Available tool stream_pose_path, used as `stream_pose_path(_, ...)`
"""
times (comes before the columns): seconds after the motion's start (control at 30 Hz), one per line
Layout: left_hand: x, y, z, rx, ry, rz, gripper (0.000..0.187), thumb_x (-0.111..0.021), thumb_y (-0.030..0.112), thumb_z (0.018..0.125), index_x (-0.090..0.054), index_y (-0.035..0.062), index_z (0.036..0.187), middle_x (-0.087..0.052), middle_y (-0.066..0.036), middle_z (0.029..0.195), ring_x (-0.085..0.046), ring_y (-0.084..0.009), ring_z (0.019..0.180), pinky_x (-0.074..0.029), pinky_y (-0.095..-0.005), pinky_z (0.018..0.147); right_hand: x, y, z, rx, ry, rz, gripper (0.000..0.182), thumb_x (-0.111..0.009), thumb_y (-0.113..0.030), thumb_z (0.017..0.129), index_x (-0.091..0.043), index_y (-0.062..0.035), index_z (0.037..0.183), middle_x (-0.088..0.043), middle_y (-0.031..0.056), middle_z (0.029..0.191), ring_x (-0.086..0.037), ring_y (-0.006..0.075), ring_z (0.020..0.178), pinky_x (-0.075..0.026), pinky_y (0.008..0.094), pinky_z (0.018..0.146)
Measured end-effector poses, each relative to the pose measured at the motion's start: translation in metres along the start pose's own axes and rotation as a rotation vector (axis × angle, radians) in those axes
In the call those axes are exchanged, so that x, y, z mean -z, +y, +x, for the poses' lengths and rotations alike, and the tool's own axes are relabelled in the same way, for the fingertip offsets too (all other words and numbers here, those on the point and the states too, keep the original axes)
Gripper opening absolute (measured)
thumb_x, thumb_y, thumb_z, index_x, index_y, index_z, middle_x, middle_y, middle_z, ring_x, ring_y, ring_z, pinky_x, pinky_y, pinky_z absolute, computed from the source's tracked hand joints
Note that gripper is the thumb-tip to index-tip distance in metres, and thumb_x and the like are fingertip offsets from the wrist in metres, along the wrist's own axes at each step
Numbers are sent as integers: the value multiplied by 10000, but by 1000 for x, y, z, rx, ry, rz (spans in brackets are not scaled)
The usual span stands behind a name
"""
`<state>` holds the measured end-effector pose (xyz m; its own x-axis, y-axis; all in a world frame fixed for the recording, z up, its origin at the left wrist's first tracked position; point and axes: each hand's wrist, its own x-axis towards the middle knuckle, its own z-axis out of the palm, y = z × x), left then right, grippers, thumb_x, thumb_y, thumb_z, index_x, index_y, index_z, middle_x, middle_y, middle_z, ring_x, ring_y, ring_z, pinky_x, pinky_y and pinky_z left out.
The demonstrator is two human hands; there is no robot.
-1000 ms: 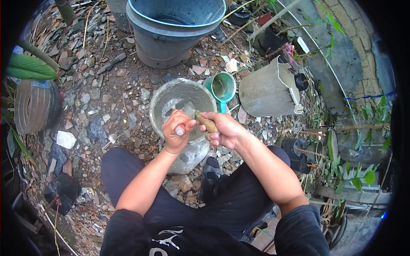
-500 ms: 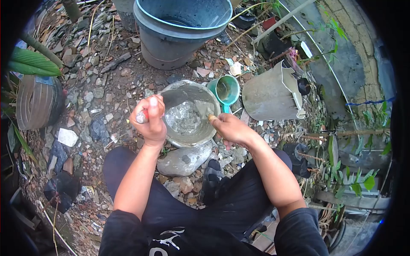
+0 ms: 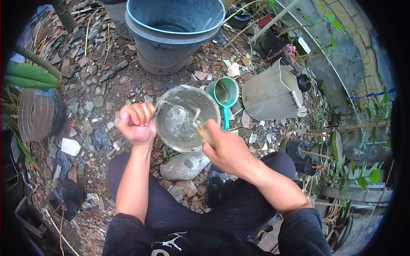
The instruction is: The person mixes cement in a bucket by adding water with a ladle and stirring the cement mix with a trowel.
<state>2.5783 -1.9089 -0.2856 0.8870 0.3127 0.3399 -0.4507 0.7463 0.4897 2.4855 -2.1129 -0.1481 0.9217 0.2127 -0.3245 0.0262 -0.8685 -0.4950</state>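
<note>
R hand [image 3: 228, 149] grips trowel [image 3: 206, 135] over bucket [image 3: 168, 138] w/ wet mix [image 3: 181, 123]; L hand [image 3: 136, 123] curled, hold unclear.

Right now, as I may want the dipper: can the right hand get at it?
Probably yes: the dipper points its handle toward the right hand, nothing visibly between, though that hand would likely have to release the tool first.

A person wears a black short-sleeved T-shirt [image 3: 222, 246], its sleeves [image 3: 304, 232] ending near the elbows, a white figure-like graphic [image 3: 171, 242] printed on the front above a partly visible curved white mark [image 3: 160, 252]. Dark trousers [image 3: 200, 219] and dark footwear [image 3: 216, 185] complete the outfit; left hand [image 3: 139, 124] and right hand [image 3: 228, 150] are bare.
</note>
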Motion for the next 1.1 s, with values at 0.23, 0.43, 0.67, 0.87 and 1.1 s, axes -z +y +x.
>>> stream_pose_path(0.23,14,13,12,106,12,-83,428,-464,377,938,-352,156,589,-301,27,467,-229,-124,411,-233,-326,463,-38,41,9,-55,-22,-33,309,-575,-231,994,-404,-50,1176,-662,284,831,-641,529,806,-496,610,727)
stream_pose_path(0.43,18,20,24,110,88,-96,448,-464,395,924,-350,145,570,-341,5,584,-330,-128,535,-247,-276,446,-29,43,14,-118,-27,-34,337,-558,-230,982,-418,-11,1195,-675,291,813,-657,527,813,-500,613,748)
stream_pose_path(0.67,22,16,21,117,178,-68,468,-477,412,901,-333,150,542,-355,-4,587,-345,-130,547,-269,-265,430,-34,20,1,-56,-60,35,273,-520,-190,996,-392,-5,1151,-667,320,840,-658,530,821,-503,613,755)
stream_pose_path(0.87,26,20,25,44,177,-43,455,-462,411,909,-358,156,546,-363,-6,574,-353,-129,519,-274,-265,425,-51,45,-2,-55,13,-28,281,-491,-164,1009,-400,57,1157,-663,342,865,-669,529,836,-530,600,756)
stream_pose_path(1.1,16,14,21,-4,199,-2,459,-461,412,917,-326,160,558,-361,-6,579,-333,-130,516,-254,-266,428,-43,-5,-26,-19,-69,127,253,-477,-144,1022,-350,25,1161,-611,385,968,-637,565,786,-519,623,735)
